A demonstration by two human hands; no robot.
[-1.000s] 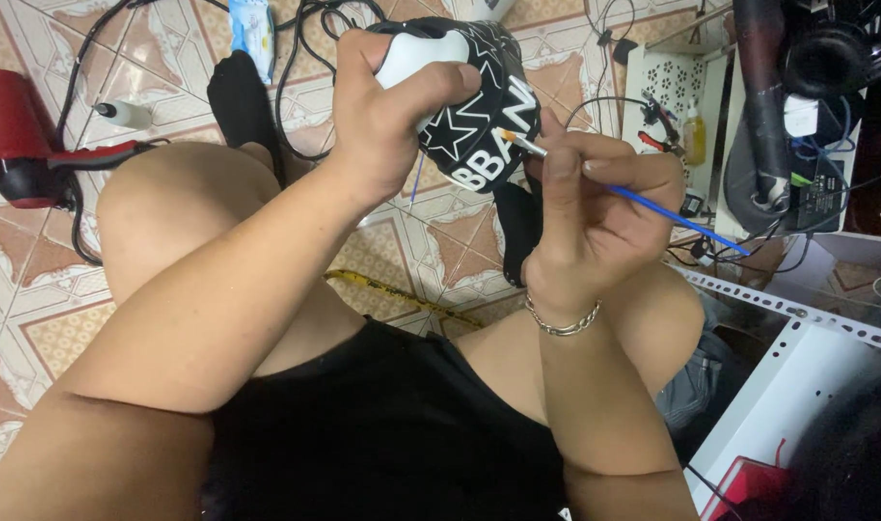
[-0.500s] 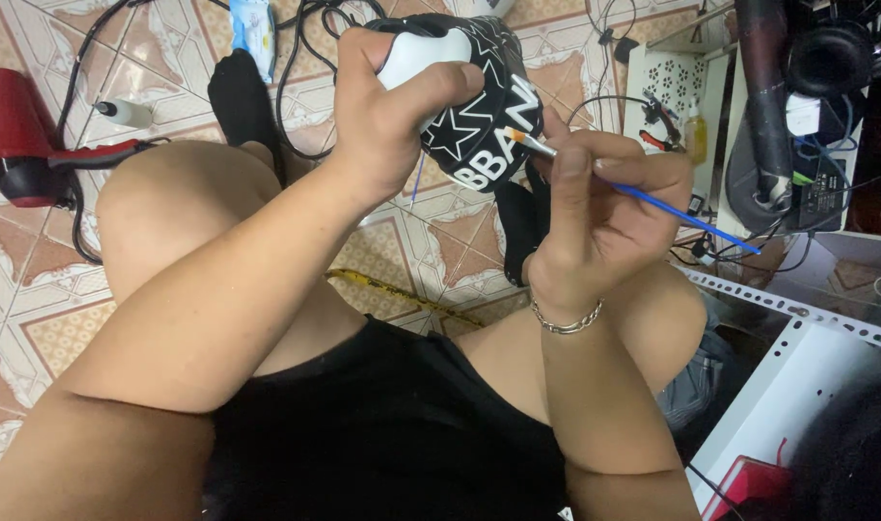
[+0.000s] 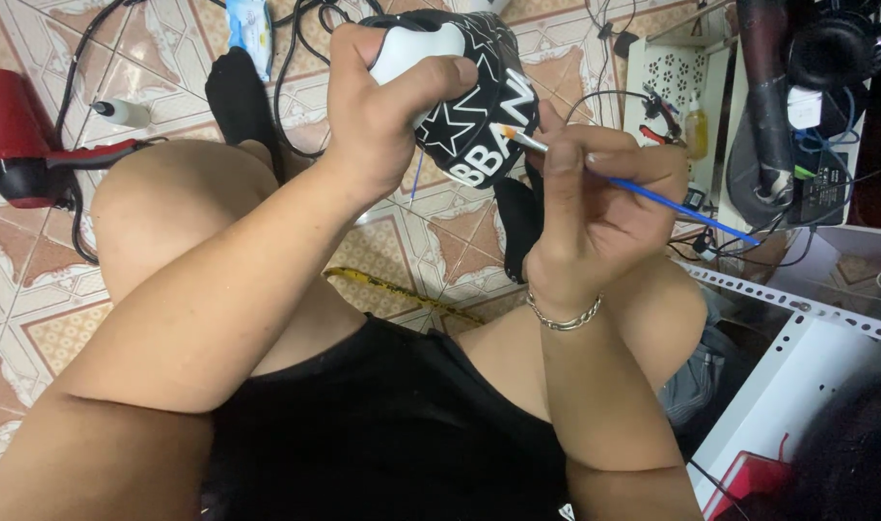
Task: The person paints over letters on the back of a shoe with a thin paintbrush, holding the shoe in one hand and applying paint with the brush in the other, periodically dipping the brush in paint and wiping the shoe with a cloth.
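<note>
We sit on the tiled floor (image 3: 35, 318) with our knees bent. Our left hand (image 3: 387, 106) is wrapped tight around a round black ball-shaped thing with white stars and letters painted on it (image 3: 479, 116), and holds it up above our knees. Its top part under our thumb is white. Our right hand (image 3: 595, 207) pinches a thin blue paintbrush (image 3: 681, 207) between the thumb and fingers. The brush tip touches the white letters on the black ball.

A white plastic basket with little holes (image 3: 667, 82) stands on the floor past our right hand. In it we see a small bottle of yellow liquid (image 3: 696, 130) and some red-handled tools (image 3: 660, 130). A red hair dryer (image 3: 26, 150) lies on the floor far to our left, with a small white bottle (image 3: 122, 113) near it. A yellow tape measure (image 3: 402, 294) lies on the tiles between our legs
</note>
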